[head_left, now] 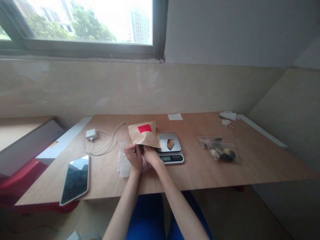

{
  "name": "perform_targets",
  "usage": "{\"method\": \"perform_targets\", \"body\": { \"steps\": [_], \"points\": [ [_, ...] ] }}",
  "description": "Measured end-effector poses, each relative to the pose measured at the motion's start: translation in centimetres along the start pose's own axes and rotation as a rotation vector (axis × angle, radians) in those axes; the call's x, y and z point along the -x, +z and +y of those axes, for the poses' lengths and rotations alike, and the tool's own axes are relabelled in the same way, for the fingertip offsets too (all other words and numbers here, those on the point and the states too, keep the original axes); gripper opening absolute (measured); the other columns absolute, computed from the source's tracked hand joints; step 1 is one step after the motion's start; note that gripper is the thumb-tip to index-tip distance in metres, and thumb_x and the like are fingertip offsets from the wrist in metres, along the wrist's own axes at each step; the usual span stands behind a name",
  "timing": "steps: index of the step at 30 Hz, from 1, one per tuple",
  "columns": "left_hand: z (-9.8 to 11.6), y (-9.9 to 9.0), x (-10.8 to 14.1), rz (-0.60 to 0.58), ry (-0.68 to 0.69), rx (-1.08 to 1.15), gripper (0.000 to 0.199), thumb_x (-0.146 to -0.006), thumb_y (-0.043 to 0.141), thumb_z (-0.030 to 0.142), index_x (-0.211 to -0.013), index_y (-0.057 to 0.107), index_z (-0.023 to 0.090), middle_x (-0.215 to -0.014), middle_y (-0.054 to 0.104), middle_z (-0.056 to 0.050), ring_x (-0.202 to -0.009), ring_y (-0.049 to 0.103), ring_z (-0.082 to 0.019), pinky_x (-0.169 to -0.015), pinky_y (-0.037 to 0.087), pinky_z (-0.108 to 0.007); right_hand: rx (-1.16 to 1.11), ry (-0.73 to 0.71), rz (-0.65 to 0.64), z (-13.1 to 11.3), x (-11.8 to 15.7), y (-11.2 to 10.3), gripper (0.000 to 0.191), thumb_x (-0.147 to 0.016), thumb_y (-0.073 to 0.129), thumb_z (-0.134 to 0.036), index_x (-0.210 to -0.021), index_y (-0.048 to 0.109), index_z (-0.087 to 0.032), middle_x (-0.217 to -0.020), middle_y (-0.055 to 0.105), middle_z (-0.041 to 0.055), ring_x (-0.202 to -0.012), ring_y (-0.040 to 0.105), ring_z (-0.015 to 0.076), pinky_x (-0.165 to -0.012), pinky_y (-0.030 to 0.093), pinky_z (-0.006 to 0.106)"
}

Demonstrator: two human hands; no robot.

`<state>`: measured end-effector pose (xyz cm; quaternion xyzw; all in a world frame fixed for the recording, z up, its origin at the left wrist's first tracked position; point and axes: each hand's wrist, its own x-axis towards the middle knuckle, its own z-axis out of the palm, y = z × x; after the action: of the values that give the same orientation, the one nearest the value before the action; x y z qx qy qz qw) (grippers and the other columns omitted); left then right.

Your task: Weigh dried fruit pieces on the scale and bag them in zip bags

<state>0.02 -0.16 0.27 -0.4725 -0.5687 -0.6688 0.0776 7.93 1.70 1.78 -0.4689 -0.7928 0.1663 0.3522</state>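
A brown paper bag [143,137] with a red label is tilted above the table, its near edge at my hands. My left hand [134,156] is closed on the bag's lower left edge. The fingers of my right hand [150,155] go under or into the bag and are hidden. Just right of the bag is a kitchen scale [177,159] with a digital display, partly covered by the bag and my right hand. One brown dried piece [170,144] lies on its metal plate. Clear plastic bags [124,163] lie beneath and left of my hands.
A tablet [75,180] lies at the table's front left, with a white charger [91,134] and its cable behind it. Zip bags holding dark and pale items [222,153] are on the right. White paper [175,116] and crumpled scraps [228,115] lie along the back.
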Motion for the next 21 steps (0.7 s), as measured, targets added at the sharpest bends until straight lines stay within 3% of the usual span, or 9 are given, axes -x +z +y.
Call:
{"method": "perform_targets", "body": {
  "steps": [8,15,21],
  "points": [
    [0.0,0.0,0.0,0.006,-0.020,0.009,0.018,-0.084,0.044,0.035,-0.076,0.047,0.019,-0.078,0.052,-0.004,-0.076,0.052,-0.017,-0.070,0.042,-0.033,-0.097,0.050,-0.102,-2.1,1.2,-2.4,0.039,-0.079,0.037,-0.008,-0.117,0.047,-0.013,-0.116,0.058,0.0156,-0.108,0.055,0.0246,-0.093,0.043,0.036],
    [0.3,-0.2,-0.2,0.018,-0.034,0.005,0.019,-0.085,0.043,0.035,-0.074,0.046,0.019,-0.076,0.052,-0.004,-0.075,0.051,-0.018,-0.070,0.041,-0.033,-0.195,0.121,-0.043,-3.1,3.2,-3.4,0.057,-0.071,0.044,-0.009,-0.127,0.033,-0.008,-0.124,0.049,0.0205,-0.120,0.044,0.0281,-0.100,0.036,0.042],
    [0.3,-0.2,-0.2,0.003,-0.032,0.008,0.021,-0.085,0.044,0.036,-0.075,0.047,0.019,-0.076,0.053,-0.004,-0.075,0.051,-0.017,-0.069,0.041,-0.032,-0.283,0.118,0.032,-2.9,3.7,-3.7,0.044,-0.079,0.048,-0.020,-0.121,0.041,-0.010,-0.120,0.052,0.0195,-0.116,0.048,0.0270,-0.098,0.039,0.041]
  ]
}}
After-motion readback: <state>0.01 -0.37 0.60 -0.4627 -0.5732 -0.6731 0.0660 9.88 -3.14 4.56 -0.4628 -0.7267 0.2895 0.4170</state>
